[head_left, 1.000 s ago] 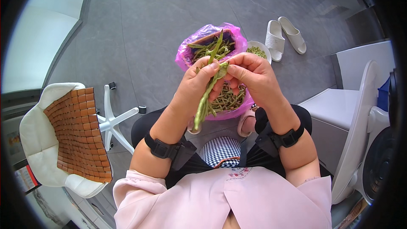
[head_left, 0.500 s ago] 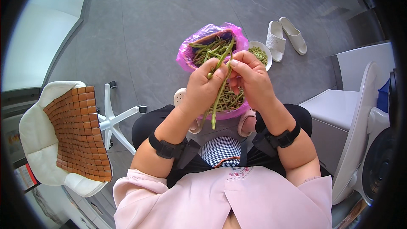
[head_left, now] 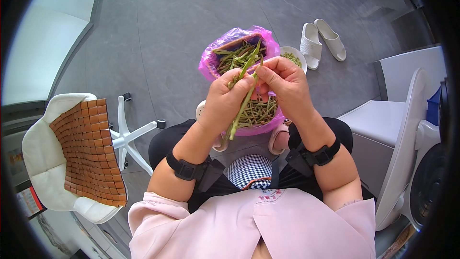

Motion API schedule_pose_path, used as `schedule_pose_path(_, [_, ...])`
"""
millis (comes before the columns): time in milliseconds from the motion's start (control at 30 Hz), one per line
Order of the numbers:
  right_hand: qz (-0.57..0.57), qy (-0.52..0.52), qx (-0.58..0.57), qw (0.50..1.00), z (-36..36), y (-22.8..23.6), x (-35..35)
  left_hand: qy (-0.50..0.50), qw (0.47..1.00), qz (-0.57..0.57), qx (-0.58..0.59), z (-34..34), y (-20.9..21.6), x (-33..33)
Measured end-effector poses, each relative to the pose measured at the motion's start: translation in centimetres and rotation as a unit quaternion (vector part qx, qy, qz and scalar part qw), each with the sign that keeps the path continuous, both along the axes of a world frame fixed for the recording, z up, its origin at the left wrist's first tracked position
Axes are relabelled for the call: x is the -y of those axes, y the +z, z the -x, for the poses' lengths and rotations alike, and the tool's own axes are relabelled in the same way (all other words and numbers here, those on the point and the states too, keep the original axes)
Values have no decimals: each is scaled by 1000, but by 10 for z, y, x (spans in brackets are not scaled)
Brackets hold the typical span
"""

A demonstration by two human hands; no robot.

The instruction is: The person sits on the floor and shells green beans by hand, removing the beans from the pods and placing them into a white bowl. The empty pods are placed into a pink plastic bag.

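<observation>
My left hand point(head_left: 224, 98) is closed around a few long green beans point(head_left: 242, 109), whose ends stick out above and below the fist. Thumb and fingers of my right hand point(head_left: 291, 86) pinch the upper part of a bean just beside it. Below my hands lies a pink plastic bag point(head_left: 207, 62) with whole long beans point(head_left: 235, 57) in its far part. Closer to me, cut or snapped bean pieces point(head_left: 258, 113) are heaped, partly covered by my hands. Behind my right hand, a white plate point(head_left: 303, 60) holds small green shelled beans point(head_left: 291, 57).
White slippers point(head_left: 311, 48) lie on the grey floor at the far right. To my left stands a white swivel chair point(head_left: 43, 158) with a brown woven mat point(head_left: 86, 153). A white chair point(head_left: 376, 120) and a fan point(head_left: 426, 177) are at my right. A checked stool point(head_left: 249, 170) shows between my legs.
The beans in my left hand have shifted, their lower ends swinging slightly left and up. Both hands remain close together, my right hand still pinching a bean.
</observation>
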State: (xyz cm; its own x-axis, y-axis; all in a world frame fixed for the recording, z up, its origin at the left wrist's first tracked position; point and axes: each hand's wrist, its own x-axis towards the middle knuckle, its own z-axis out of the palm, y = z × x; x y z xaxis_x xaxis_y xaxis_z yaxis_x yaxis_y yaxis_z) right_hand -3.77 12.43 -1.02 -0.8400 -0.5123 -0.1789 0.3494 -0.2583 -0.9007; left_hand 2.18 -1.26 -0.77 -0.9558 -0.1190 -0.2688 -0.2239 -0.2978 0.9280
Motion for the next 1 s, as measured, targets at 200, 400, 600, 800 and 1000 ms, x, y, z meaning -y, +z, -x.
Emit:
schedule_pose_path(200, [31, 39, 28, 998, 3, 0, -3, -46, 986, -156, 38, -2, 7, 13])
schedule_pose_path(400, [166, 108, 135, 971, 6, 1, -7, -73, 979, -192, -11, -4, 12, 15])
schedule_pose_path(600, [103, 51, 88, 989, 3, -4, 1, -54, 996, 57, -51, -2, 7, 13])
schedule_pose_path(800, [-47, 24, -54, 997, -1, -2, 2, -40, 996, -72, 30, -2, 4, 18])
schedule_pose_path(1000, [-70, 11, -33, 997, 1, -2, -1, -28, 996, 82, -17, -2, 2, 6])
